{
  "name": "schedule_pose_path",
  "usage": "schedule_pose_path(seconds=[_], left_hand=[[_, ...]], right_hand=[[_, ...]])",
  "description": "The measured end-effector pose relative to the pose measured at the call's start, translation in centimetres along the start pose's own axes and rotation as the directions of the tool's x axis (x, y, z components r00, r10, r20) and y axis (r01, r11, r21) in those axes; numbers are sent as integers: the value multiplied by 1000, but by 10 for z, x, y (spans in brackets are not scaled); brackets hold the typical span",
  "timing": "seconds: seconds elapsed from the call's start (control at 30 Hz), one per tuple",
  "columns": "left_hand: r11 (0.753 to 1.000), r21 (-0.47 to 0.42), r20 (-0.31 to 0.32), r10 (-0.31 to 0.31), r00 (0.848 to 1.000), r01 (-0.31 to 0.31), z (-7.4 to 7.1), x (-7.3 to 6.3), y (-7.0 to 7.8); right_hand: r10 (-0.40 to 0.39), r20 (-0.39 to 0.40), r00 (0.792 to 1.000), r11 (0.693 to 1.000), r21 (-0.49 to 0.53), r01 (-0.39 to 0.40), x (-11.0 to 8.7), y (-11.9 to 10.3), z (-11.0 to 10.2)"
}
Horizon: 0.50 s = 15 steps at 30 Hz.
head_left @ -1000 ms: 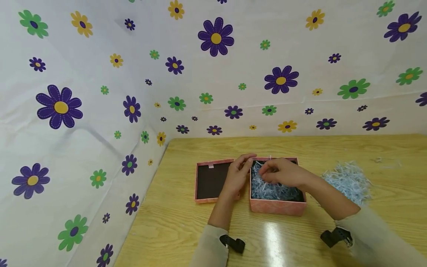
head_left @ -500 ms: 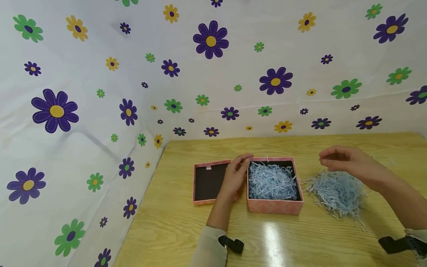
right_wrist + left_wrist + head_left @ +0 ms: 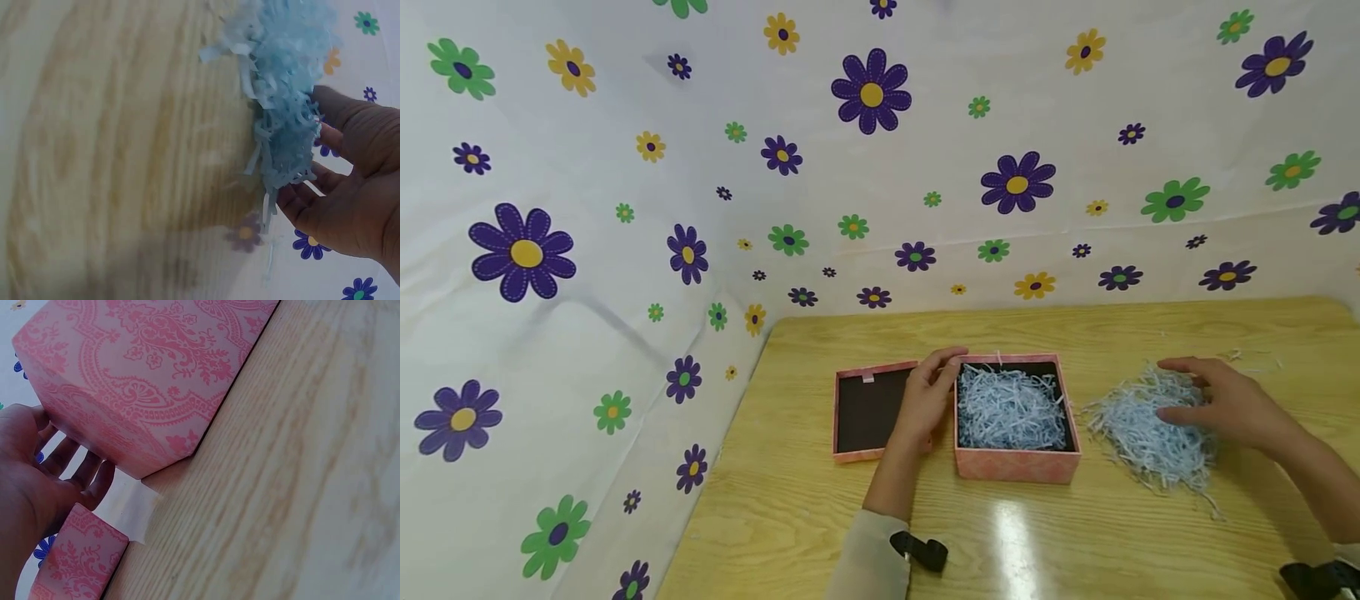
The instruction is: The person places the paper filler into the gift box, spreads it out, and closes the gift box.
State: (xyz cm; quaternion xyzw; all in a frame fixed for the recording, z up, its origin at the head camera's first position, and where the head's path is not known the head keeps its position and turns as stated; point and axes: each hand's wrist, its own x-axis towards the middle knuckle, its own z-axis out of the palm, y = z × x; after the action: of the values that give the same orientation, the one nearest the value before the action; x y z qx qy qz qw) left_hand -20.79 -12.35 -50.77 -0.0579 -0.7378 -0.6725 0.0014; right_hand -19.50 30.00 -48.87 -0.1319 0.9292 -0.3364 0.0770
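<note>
My left hand (image 3: pixel 925 402) rests against the left side of a pink patterned box (image 3: pixel 1017 467), its fingers touching the wall in the left wrist view. Pale blue shredded paper (image 3: pixel 1011 410) fills most of the box's dark inside. To the right of the box lies a loose pile of the same shredded paper (image 3: pixel 1150 429). My right hand (image 3: pixel 1240 407) is at the pile's right edge, thumb and fingers spread apart around it. In the right wrist view the fingertips reach the paper strands (image 3: pixel 290 140), and some fingertips are hidden behind them.
The pink box lid (image 3: pixel 867 412), dark inside, lies left of the box, partly behind my left hand. A few stray strands (image 3: pixel 1234 354) lie on the wooden table (image 3: pixel 790 517) behind the pile. A flower-printed sheet (image 3: pixel 925 150) rises at the back and left.
My right hand has left the inside of the box, moved right over the loose pile and come down at its edge with fingers spread. The left hand stays at the box.
</note>
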Motion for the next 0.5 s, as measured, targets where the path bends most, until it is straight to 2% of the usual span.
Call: schedule_pose_path(seconds=[0.13,0.23,0.4,0.5], left_hand=[[1000,-5,-1,-1,1000,1,1,0,1],[1000,-17,-6,-15,1000,15,2,0,1],[1000,-23,-9,-21,1000,21,3,0,1],[1000,-17,-9,-14,1000,14,2,0,1]], right_hand=[[-76,-83,994,992,-112,66,0,-2,9],[-88,-130,988,991,-113,73,-2,-5,9],[-28,-235,972,999,-51,16,-5,-16,-1],[18,-297,955,1000,11,-15,-9,-28,-11]])
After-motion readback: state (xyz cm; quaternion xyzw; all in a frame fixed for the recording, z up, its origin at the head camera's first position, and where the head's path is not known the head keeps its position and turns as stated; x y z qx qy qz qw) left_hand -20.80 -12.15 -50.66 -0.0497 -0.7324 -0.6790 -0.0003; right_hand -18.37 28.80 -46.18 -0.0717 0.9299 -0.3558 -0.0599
